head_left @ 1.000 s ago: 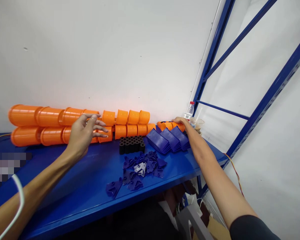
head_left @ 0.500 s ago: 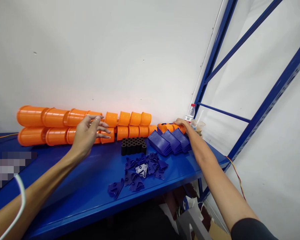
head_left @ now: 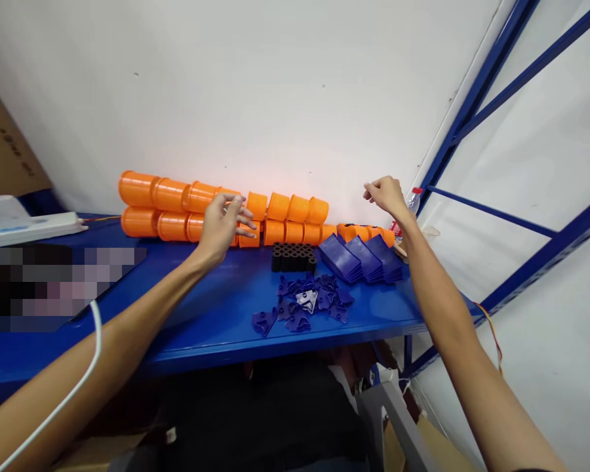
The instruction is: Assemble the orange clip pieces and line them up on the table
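My left hand [head_left: 222, 226] hovers before the two stacked rows of orange plastic cups [head_left: 172, 196], fingers apart and holding nothing. My right hand [head_left: 386, 195] is raised above the right end of the rows, its fingers curled together; no object shows in them. Below it lie orange pieces with a dark blue strip [head_left: 361, 232]. In front are fanned stacks of blue flat plates [head_left: 344, 257]. A block of black tubes [head_left: 293, 257] stands to their left. Nearer the front edge lies a loose pile of small blue plastic brackets [head_left: 295, 308], one of them pale [head_left: 307, 300].
A blue table [head_left: 196, 321] runs along the white wall. A red-capped bottle [head_left: 413, 202] stands behind my right wrist, near the blue metal frame [head_left: 465, 131]. At left are a white object [head_left: 34, 226], a pixelated dark panel [head_left: 54, 282] and a white cable [head_left: 97, 334].
My right hand has lifted from the orange pieces at the right end, and its fingers are curled. My left hand keeps its pose. The camera view has shifted left.
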A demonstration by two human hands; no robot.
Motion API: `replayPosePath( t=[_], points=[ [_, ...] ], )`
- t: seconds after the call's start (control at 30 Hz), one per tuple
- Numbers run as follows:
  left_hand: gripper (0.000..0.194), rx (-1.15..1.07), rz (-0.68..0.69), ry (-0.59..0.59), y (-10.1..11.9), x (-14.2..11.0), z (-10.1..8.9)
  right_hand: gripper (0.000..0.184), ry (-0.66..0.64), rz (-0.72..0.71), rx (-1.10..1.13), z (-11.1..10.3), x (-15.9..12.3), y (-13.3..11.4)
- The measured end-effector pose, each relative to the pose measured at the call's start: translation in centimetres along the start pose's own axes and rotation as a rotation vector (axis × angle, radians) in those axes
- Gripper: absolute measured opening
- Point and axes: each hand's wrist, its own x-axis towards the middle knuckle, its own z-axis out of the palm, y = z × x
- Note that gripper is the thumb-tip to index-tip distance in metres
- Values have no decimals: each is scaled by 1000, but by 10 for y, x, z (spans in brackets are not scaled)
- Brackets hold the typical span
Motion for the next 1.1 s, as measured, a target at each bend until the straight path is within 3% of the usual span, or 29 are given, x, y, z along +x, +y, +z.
replayPosePath(
  t=[0.13,0.2,0.3,0.47,0.63,0.77,0.93,1.1],
  points=[
    [21,15,-8,0,-1,0,0,29,2,-103,115,4,-29,-43],
    [18,24,-12,-2,-1,-1,-1,22,51,-121,67,16,-37,-62],
    [12,35,-7,6,1,-1,-1,26,96,-73,7,42,-33,-77],
    [12,38,-1,9,3,-1,-1,35,-54,80,19,73,-14,-67],
    [22,40,16,-14,2,-1,-2,17,-168,210,192,75,-6,-45],
    [21,45,8,-10,-1,-1,-1,18,-192,214,372,80,-6,-37],
    [19,42,11,4,-4,0,-2,50,-214,223,315,82,-2,-42],
    [13,44,3,-6,-3,-1,-2,43,-266,210,302,76,0,-59]
  ],
)
